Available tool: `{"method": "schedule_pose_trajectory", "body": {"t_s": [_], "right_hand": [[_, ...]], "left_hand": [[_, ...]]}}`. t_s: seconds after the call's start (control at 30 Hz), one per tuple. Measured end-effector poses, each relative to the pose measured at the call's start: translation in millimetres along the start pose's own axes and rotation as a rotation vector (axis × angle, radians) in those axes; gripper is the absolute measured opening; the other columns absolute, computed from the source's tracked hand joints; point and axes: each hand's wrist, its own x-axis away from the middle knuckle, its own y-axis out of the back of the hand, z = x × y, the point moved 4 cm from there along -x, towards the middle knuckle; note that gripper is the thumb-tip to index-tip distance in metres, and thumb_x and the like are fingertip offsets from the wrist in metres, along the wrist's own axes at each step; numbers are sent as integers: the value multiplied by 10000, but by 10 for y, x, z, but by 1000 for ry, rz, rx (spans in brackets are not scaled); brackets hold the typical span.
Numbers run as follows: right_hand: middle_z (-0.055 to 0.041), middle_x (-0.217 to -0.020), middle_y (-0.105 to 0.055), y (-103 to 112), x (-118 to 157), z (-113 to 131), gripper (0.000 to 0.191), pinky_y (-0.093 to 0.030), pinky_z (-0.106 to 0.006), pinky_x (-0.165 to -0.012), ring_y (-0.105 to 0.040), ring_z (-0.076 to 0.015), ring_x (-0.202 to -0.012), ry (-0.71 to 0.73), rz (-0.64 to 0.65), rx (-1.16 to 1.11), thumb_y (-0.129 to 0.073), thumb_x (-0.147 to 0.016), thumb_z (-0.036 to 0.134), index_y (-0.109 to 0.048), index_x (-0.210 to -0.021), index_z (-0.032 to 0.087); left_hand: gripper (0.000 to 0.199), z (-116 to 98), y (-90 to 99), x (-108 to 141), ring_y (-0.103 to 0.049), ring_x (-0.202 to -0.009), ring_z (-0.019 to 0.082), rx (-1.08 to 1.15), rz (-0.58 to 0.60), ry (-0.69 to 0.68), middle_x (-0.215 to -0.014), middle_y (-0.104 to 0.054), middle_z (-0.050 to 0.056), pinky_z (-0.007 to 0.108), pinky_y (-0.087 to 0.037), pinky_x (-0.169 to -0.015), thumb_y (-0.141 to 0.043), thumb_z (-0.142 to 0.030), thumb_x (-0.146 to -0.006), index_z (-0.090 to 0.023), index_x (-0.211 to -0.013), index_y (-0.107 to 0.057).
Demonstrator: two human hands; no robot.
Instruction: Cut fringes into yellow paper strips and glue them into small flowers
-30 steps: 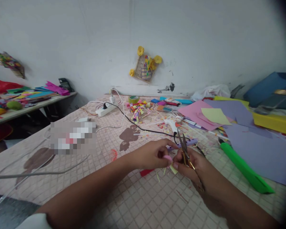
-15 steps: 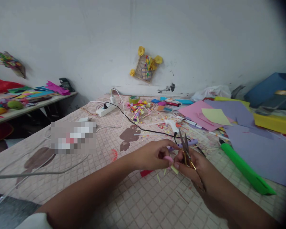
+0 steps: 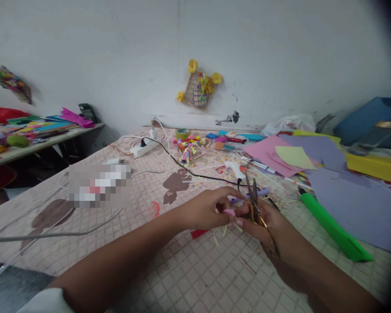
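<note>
A small curled strip of pink paper (image 3: 228, 212) is pinched between the fingertips of my left hand (image 3: 211, 208). Close beside it, my right hand (image 3: 263, 219) has gold-handled scissors (image 3: 253, 195) hooked on its fingers, the blades slightly apart and pointing up and away. The right thumb and a fingertip meet near the pink strip; whether they grip it too I cannot tell. Behind the hands lies a lilac rolled paper tube (image 3: 263, 191), partly hidden. A red paper scrap (image 3: 199, 233) and thin pale yellow snippets rest on the table below the fingers.
A white glue gun (image 3: 235, 168) with a black cable lies beyond my hands. To the right are a green tube-like object (image 3: 335, 228) and lilac paper sheets (image 3: 358, 208). A power strip (image 3: 145, 148), paper scraps (image 3: 187, 148) and tape (image 3: 182, 133) stand further back.
My hands stay nearly in place, with the fingertips drawn slightly closer around the pink strip, of which less shows. The whole view has shifted slightly.
</note>
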Motion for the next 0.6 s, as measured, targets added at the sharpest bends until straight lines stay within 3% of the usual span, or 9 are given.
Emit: {"method": "schedule_pose_trajectory", "body": {"t_s": [0.27, 0.5, 0.6], "right_hand": [[32, -709, -485, 31, -13, -57, 151, -357, -273, -564, -474, -143, -633, -13, 3, 81, -586, -802, 292, -455, -768, 225], [19, -751, -535, -1, 1, -29, 141, -379, -280, -612, -515, -168, -740, -21, -7, -1, -597, -772, 240, -459, -797, 226], [30, -686, -498, 8, -8, -42, 155, -345, -264, -545, -458, -137, -627, -20, -13, 4, -605, -755, 238, -452, -749, 218]], "left_hand": [[458, 34, -24, -5, -507, -674, 99, -15, 37, 0, -743, -546, -18, 218, -402, -624, -564, -160, -756, -199, -1202, -464], [445, 61, -47, -21, -502, -696, 101, 71, 82, 41, -778, -530, -7, 218, -412, -627, -573, -170, -768, -194, -1199, -467], [419, 67, -61, -19, -493, -683, 97, 108, 86, 48, -762, -521, -12, 220, -412, -626, -573, -221, -786, -192, -1190, -468]]}}
